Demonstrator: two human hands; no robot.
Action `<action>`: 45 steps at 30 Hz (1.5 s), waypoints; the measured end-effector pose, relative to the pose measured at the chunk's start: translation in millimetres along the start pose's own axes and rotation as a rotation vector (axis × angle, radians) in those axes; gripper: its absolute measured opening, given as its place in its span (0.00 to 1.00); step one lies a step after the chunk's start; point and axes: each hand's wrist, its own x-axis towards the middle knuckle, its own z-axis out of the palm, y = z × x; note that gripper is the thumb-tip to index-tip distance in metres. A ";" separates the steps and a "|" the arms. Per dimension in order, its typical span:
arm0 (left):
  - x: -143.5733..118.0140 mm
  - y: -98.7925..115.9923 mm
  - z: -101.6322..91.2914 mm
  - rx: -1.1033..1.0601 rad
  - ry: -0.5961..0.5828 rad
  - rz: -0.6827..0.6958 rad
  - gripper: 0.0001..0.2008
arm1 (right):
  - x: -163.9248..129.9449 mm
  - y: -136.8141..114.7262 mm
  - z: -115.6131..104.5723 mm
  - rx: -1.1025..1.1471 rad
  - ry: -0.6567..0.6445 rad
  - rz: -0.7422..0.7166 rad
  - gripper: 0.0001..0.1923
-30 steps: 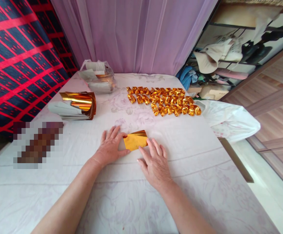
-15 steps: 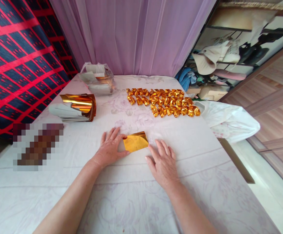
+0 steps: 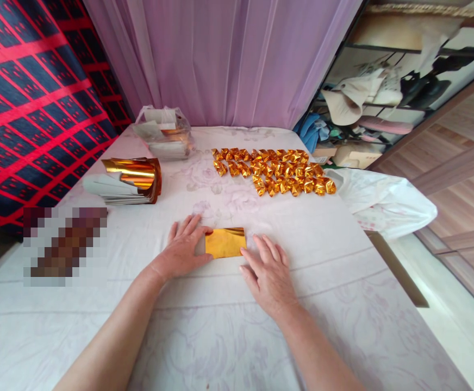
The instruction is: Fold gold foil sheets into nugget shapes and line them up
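A folded sheet of gold foil paper (image 3: 225,243) lies flat on the cloth between my hands, its long side running left to right. Against its left edge rests my left hand (image 3: 186,247), fingers spread, with thumb and forefinger touching the two left corners. My right hand (image 3: 270,271) is at the lower right corner; its forefinger touches there and the other fingers lie apart on the cloth. Further back on the right stand rows of folded gold paper pieces (image 3: 281,168). A bent stack of gold foil sheets (image 3: 133,182) sits to the left.
The table wears a pale flowered cloth (image 3: 204,336). A clear plastic bag (image 3: 163,133) of more sheets stands at the back left. A white plastic bag (image 3: 392,198) juts out beyond the right edge, near shelves (image 3: 408,103). A blurred patch (image 3: 66,244) hides something on the left.
The gold paper has turned to lie nearly level, and its curled right end has flattened. My right hand has shifted slightly left; my left hand has hardly moved.
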 end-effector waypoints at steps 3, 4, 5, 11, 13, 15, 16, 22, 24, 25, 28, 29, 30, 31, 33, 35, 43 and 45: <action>-3.5 15.9 12.9 0.002 0.115 -0.091 0.28 | 0.5 -0.1 0.5 0.012 0.005 -0.005 0.16; -4.7 21.7 17.0 0.011 0.155 -0.125 0.29 | 0.6 -0.1 0.6 0.016 0.005 -0.006 0.17; -5.9 26.9 20.4 0.026 0.189 -0.148 0.30 | 0.6 -0.1 0.7 0.020 0.003 -0.008 0.17; -7.9 37.6 23.9 0.039 0.219 -0.185 0.27 | 0.3 -0.1 0.6 0.021 -0.008 -0.014 0.17; -7.4 36.4 22.2 0.038 0.207 -0.185 0.27 | 0.3 0.4 0.9 0.019 -0.008 -0.015 0.17; -7.2 35.3 20.8 0.039 0.191 -0.188 0.28 | 0.4 1.0 1.3 0.015 -0.004 -0.014 0.17; -7.2 34.7 20.2 0.037 0.185 -0.186 0.27 | 0.5 1.2 1.5 0.013 -0.001 -0.014 0.17; -9.0 28.4 18.2 0.015 0.148 -0.150 0.26 | 1.3 1.5 1.7 0.014 0.003 0.003 0.16; -9.5 25.0 17.9 0.010 0.144 -0.137 0.26 | 1.5 1.5 1.3 0.014 0.002 0.007 0.16; -9.7 23.2 17.6 0.006 0.144 -0.130 0.26 | 1.7 1.6 1.0 0.013 0.002 0.007 0.16; -10.0 18.3 16.1 -0.008 0.135 -0.111 0.25 | 2.0 1.9 0.3 0.013 0.000 0.005 0.16; -10.1 16.9 15.5 -0.012 0.127 -0.105 0.25 | 2.1 2.0 0.1 0.012 0.000 0.007 0.16; -10.2 15.6 14.8 -0.015 0.120 -0.099 0.25 | 2.2 2.1 -0.1 0.011 -0.001 0.009 0.16; -10.4 14.5 14.1 -0.017 0.111 -0.095 0.25 | 2.3 2.2 -0.3 0.011 -0.003 0.011 0.16; -10.7 12.5 13.3 -0.016 0.095 -0.093 0.26 | 2.5 2.3 -0.6 0.011 -0.006 0.016 0.16; -11.0 10.7 12.9 -0.011 0.091 -0.089 0.26 | 2.6 2.5 -0.8 0.014 -0.009 0.016 0.15; -11.5 2.6 9.7 -0.005 0.055 -0.040 0.26 | 2.7 3.4 -1.0 0.007 -0.013 0.004 0.15; -11.5 1.1 7.8 -0.002 0.035 -0.037 0.27 | 2.7 3.9 -0.9 0.006 -0.010 0.002 0.15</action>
